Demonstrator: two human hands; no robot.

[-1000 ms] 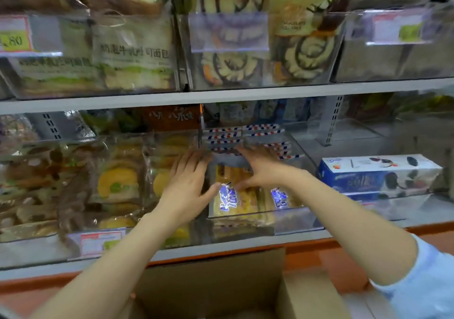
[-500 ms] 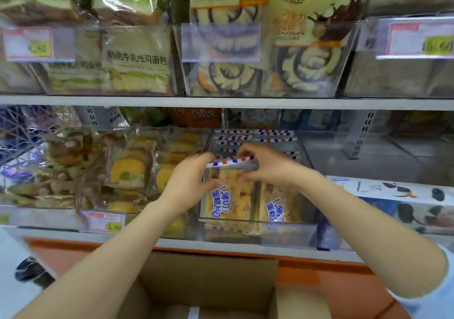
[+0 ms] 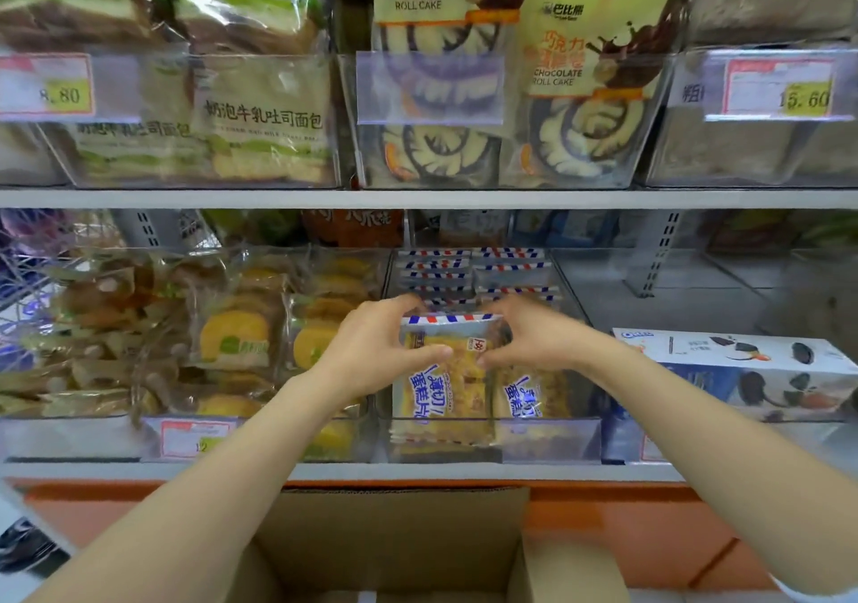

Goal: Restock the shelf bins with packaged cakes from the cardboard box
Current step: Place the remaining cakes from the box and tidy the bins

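A clear shelf bin (image 3: 548,440) on the lower shelf holds several packaged cakes with red-and-blue striped edges and blue lettering. My left hand (image 3: 376,351) and my right hand (image 3: 534,340) both grip the top of the front cake packet (image 3: 445,389), standing upright at the bin's front left. A second packet (image 3: 529,398) stands beside it on the right. More striped packets (image 3: 473,272) lie stacked behind. The open cardboard box (image 3: 394,547) sits below the shelf, between my forearms; its inside is mostly out of view.
Left of the bin lies a bin of round yellow cakes (image 3: 241,337). A blue-and-white Oreo carton (image 3: 743,370) sits to the right. The upper shelf (image 3: 418,198) carries chocolate roll cake bags (image 3: 594,73) and toast bread packs (image 3: 260,128) behind price tags.
Both hands came forward from the stacked packets at the back to the front packet and now grip its top edge. The camera has moved closer and tilted slightly up.
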